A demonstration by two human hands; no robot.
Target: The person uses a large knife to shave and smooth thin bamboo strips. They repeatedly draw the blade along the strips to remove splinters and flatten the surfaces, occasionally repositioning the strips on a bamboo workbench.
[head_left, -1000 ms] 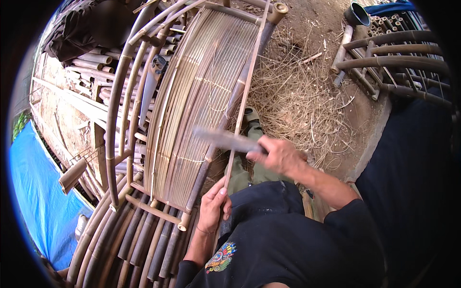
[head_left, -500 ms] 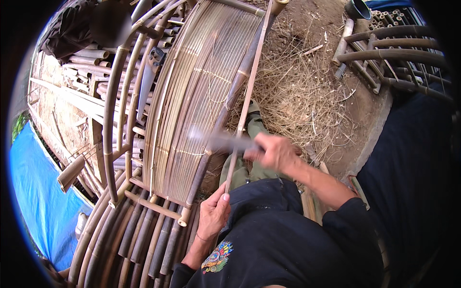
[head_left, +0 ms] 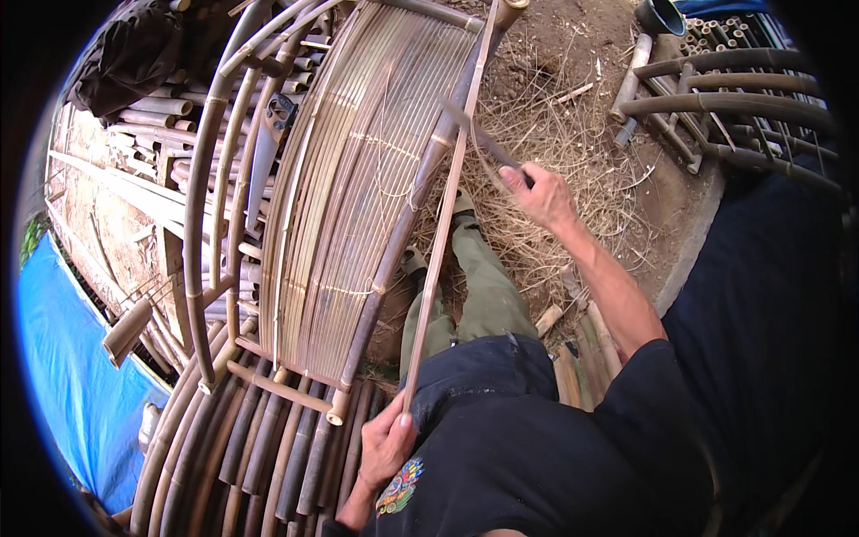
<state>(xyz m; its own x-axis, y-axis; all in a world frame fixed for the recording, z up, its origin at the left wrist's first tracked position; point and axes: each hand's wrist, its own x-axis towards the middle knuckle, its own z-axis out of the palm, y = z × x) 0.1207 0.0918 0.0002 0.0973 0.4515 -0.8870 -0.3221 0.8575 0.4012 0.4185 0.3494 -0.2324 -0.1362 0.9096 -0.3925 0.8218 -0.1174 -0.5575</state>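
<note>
A long, thin bamboo strip [head_left: 438,246] slants from my lap up past the far edge of the bamboo bench. My left hand [head_left: 386,443] is closed around its near end, by my hip. My right hand [head_left: 542,199] grips the dark handle of a knife [head_left: 490,146], out beyond my knees. The blade, blurred by motion, crosses the strip near its upper part; whether it cuts in, I cannot tell. Alongside the strip on the left lies the bench's slatted seat [head_left: 358,179], made of narrow bamboo slats with a thin tie hanging over it.
A handsaw [head_left: 265,152] rests between the bench's rails and seat. Stacked bamboo poles [head_left: 259,456] lie at the lower left, near a blue tarp [head_left: 80,367]. Shavings [head_left: 573,179] cover the ground ahead. Another bamboo frame [head_left: 734,107] and a dark bucket [head_left: 660,16] stand at the right.
My right hand has swung the knife away from me, up along the strip. My left hand has drawn slightly back toward my body with the strip's near end.
</note>
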